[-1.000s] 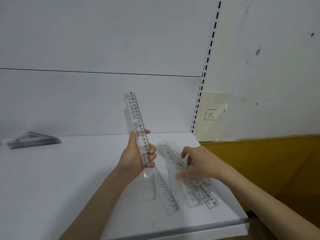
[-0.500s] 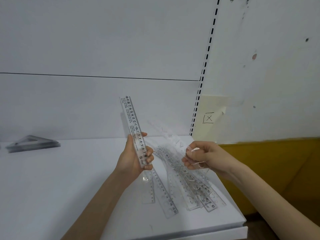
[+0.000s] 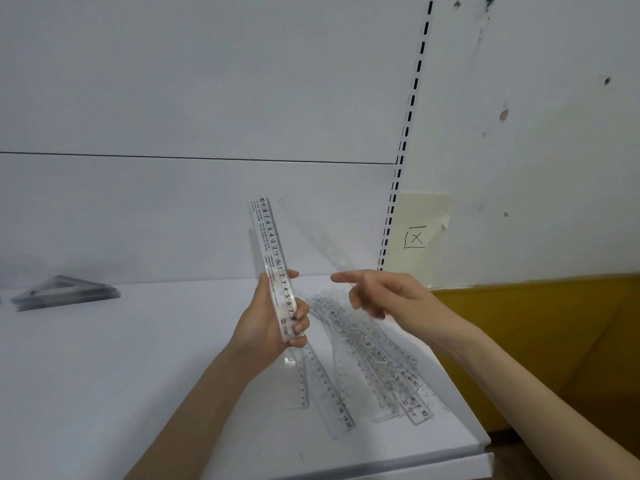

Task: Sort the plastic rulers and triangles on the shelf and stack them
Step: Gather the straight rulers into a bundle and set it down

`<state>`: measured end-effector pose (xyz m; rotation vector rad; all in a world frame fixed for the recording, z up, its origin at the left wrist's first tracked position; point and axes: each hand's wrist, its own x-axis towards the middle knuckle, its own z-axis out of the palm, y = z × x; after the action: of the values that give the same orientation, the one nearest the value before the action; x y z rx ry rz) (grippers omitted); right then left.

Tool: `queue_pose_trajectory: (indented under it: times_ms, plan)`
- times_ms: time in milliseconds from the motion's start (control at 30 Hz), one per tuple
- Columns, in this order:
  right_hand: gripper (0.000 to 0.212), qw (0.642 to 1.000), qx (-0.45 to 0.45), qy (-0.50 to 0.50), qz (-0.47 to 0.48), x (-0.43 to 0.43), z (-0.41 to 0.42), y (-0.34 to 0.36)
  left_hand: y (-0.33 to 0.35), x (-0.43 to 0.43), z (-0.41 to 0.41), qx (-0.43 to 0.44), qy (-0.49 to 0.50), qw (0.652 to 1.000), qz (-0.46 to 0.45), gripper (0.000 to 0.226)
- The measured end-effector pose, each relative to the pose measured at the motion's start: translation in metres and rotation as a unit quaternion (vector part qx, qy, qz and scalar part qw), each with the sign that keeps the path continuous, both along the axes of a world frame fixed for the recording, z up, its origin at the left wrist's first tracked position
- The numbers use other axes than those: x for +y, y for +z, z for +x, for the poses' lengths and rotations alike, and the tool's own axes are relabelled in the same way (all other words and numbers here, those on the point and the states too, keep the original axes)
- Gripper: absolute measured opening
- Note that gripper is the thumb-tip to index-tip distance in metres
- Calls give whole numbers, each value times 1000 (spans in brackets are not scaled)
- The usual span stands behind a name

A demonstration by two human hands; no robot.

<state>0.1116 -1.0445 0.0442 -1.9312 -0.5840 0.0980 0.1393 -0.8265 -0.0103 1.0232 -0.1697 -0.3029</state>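
1. The left hand (image 3: 273, 317) grips a bunch of rulers (image 3: 273, 258) upright above the shelf (image 3: 104, 358).
2. The right hand (image 3: 384, 296) pinches 1 blurry ruler (image 3: 322, 240) beside the bunch.
3. The step looks like gathering rulers. Next, this 1 likely must lie flat on the bunch, ends even.

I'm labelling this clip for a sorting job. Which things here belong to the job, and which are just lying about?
Job: held rulers gripped by the left hand; blurred ruler in the right hand; loose rulers on the shelf; triangle stack far left.
Just there: paper note marked X; slotted upright; yellow panel.
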Motion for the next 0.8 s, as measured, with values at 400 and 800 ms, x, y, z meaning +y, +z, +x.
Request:
queue_pose_trajectory:
  times_ms: [400,800]
  plan:
    - [40,772,-476,110,-408,13,63,69,8,-7,-13,13,-169,982,80,41]
    - [54,714,-578,59,-391,39,89,51,4,-1,-12,-44,-167,981,84,42]
